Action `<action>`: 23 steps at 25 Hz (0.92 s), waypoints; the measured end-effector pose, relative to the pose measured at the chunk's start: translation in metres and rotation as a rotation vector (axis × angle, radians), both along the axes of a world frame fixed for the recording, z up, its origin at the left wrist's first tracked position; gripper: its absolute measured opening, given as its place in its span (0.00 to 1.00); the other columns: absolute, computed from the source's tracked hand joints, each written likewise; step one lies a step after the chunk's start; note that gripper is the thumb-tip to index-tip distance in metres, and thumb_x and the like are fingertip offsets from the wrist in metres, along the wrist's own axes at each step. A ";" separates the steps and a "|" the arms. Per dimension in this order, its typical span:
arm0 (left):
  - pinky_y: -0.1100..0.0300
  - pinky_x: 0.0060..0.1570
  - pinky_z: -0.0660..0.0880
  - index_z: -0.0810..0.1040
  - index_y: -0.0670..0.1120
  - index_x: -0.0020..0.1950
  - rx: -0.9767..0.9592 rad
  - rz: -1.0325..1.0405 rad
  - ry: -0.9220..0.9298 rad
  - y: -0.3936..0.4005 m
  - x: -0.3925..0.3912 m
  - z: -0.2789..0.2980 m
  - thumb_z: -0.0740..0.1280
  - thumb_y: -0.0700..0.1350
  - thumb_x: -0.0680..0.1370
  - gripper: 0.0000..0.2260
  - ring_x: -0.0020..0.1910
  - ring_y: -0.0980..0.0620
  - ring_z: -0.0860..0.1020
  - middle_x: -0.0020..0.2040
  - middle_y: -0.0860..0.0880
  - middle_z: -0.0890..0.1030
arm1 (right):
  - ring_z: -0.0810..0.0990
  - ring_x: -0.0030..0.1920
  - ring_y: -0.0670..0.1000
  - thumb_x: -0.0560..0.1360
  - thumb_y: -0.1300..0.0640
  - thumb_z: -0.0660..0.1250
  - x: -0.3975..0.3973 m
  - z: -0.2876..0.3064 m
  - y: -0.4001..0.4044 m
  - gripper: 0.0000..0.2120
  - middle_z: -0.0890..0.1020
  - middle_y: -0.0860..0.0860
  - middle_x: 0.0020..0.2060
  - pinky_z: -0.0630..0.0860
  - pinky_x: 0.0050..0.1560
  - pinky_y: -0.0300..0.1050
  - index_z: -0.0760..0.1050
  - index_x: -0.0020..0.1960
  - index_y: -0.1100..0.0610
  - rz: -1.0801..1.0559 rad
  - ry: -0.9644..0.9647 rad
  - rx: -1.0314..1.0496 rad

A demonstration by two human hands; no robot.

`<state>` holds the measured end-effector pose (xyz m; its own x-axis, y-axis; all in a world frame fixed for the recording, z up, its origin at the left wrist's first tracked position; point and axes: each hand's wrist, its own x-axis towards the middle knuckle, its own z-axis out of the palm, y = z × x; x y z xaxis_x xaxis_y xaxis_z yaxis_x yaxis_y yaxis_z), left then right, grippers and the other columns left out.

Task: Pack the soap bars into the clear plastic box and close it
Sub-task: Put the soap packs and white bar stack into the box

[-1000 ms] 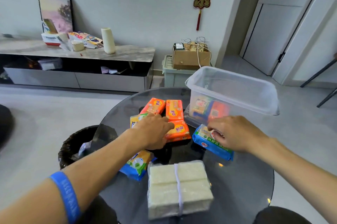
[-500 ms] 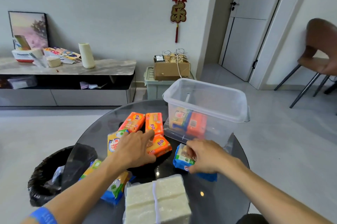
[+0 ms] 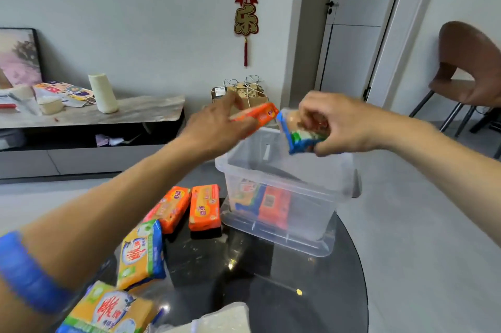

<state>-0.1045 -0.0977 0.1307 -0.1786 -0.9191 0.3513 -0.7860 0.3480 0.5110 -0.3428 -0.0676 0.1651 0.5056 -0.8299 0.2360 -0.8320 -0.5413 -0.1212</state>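
The clear plastic box [image 3: 287, 167] stands open on the round dark glass table [image 3: 311, 292], with two wrapped soap bars [image 3: 260, 197] inside against its near wall. My left hand [image 3: 214, 126] holds an orange soap bar [image 3: 261, 114] above the box's far left corner. My right hand [image 3: 339, 124] grips a blue-edged soap bar [image 3: 298, 134] over the box opening. Two orange bars [image 3: 203, 205] lie on the table left of the box. Two yellow-and-blue bars [image 3: 141, 254] lie nearer me at the left.
A white wrapped block [image 3: 225, 319] sits at the table's near edge. A low cabinet [image 3: 89, 115] with a white vessel runs along the left wall. A cardboard box [image 3: 244, 94] stands behind the table, and a brown chair [image 3: 466, 75] at the right.
Both hands have risen from the table, each with a soap bar, and are now above the open box. My view has shifted closer and to the right.
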 end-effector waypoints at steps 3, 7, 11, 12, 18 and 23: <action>0.49 0.54 0.67 0.67 0.48 0.64 0.040 0.044 -0.375 -0.037 -0.050 -0.037 0.58 0.60 0.79 0.20 0.57 0.37 0.73 0.58 0.35 0.75 | 0.72 0.49 0.52 0.63 0.56 0.74 0.004 -0.037 -0.034 0.16 0.74 0.48 0.48 0.71 0.48 0.52 0.71 0.48 0.52 -0.003 0.501 0.063; 0.53 0.53 0.67 0.70 0.47 0.66 0.219 -0.025 -0.620 -0.062 -0.067 -0.076 0.58 0.59 0.80 0.21 0.62 0.39 0.73 0.64 0.38 0.76 | 0.76 0.51 0.55 0.70 0.51 0.65 0.001 -0.095 -0.058 0.08 0.79 0.48 0.52 0.74 0.51 0.52 0.75 0.50 0.47 -0.068 0.636 0.296; 0.59 0.47 0.65 0.76 0.46 0.65 0.396 -0.134 -0.877 -0.070 -0.068 -0.074 0.64 0.51 0.78 0.17 0.61 0.45 0.75 0.64 0.46 0.78 | 0.77 0.49 0.54 0.75 0.46 0.63 0.008 -0.128 -0.072 0.14 0.82 0.53 0.55 0.72 0.54 0.48 0.79 0.55 0.52 -0.265 0.569 0.722; 0.59 0.47 0.66 0.76 0.45 0.64 0.382 -0.138 -0.899 -0.071 -0.067 -0.074 0.64 0.50 0.78 0.16 0.61 0.46 0.75 0.64 0.46 0.78 | 0.77 0.47 0.55 0.75 0.49 0.66 0.007 -0.131 -0.077 0.12 0.83 0.54 0.53 0.74 0.52 0.47 0.80 0.54 0.54 -0.228 0.582 0.705; 0.55 0.66 0.62 0.61 0.54 0.77 0.486 -0.194 -0.919 -0.063 -0.062 -0.068 0.59 0.56 0.81 0.24 0.71 0.46 0.66 0.75 0.49 0.66 | 0.81 0.46 0.58 0.69 0.51 0.69 0.001 -0.132 -0.081 0.09 0.82 0.51 0.49 0.79 0.48 0.50 0.78 0.49 0.46 -0.281 0.516 0.737; 0.55 0.64 0.65 0.63 0.52 0.76 0.474 -0.200 -1.009 -0.061 -0.065 -0.065 0.57 0.56 0.82 0.23 0.69 0.45 0.68 0.74 0.48 0.68 | 0.81 0.37 0.52 0.70 0.45 0.71 0.001 -0.136 -0.084 0.23 0.80 0.51 0.55 0.81 0.49 0.50 0.74 0.63 0.51 -0.421 0.510 0.755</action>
<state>-0.1697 -0.1583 0.0656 -0.3420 -0.8442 -0.4128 -0.8658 0.4538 -0.2108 -0.3415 -0.1519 0.0292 0.0302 -0.8071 -0.5897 -0.9863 -0.1196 0.1132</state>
